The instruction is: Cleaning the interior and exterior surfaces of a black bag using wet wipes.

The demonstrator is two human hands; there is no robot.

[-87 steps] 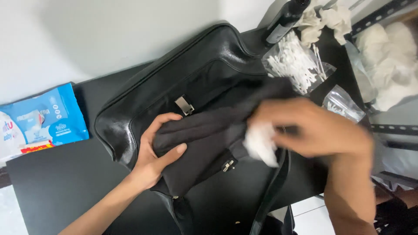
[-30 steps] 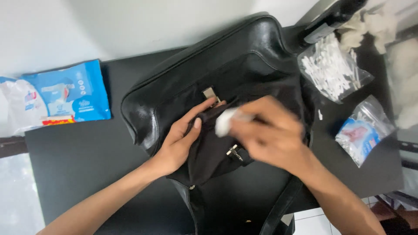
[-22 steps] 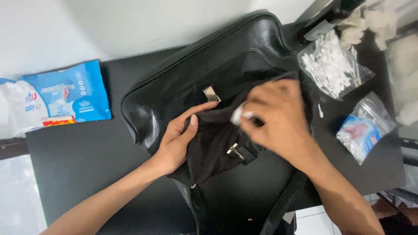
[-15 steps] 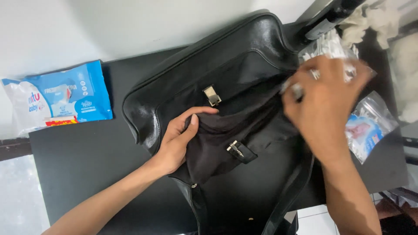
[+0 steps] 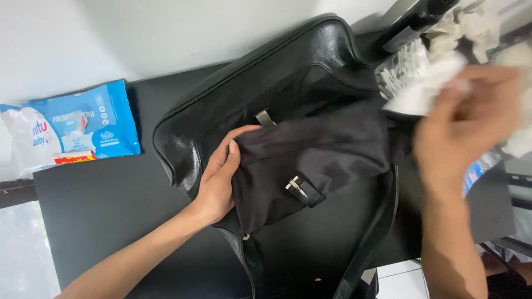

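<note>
**Holding black bag, white wad in other hand**

Left hand [image 5: 219, 177] lies flat on black leather bag [image 5: 266, 94] mid-table, fingers together, pressing the flap [image 5: 316, 149]. Right hand [image 5: 460, 122], blurred, pinches white wad [image 5: 424, 83] near table's far right corner. Blue wipes pack [image 5: 83, 127] at left edge.

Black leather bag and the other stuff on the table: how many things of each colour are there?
Black: 1, the black leather bag
Blue: 1, the blue and white wipes packet
White: 1, the white crumpled wad in the right hand
Total: 3
</note>
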